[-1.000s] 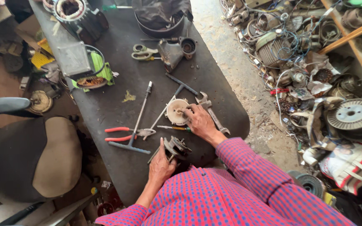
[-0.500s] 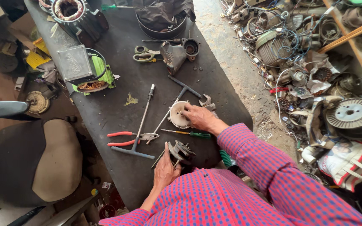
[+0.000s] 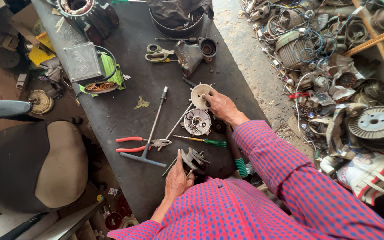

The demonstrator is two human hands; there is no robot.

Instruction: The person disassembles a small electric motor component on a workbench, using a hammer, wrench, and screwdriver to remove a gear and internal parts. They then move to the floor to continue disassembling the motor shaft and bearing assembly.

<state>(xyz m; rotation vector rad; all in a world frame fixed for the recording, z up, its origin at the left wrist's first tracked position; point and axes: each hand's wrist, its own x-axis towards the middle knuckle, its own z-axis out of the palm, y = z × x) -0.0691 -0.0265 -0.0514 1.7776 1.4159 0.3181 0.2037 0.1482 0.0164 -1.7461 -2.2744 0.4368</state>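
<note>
Here, right hand (image 3: 221,106) grips white fan disc (image 3: 200,95); left hand (image 3: 176,180) clasps motor part (image 3: 195,160); round end cover (image 3: 197,122), green-handled screwdriver (image 3: 201,141), red pliers (image 3: 141,144) lie between.

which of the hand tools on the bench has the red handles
The pliers, lying left of the green-handled screwdriver. The scissors farther up have green handles, and the T-handle wrench is bare metal.
</note>
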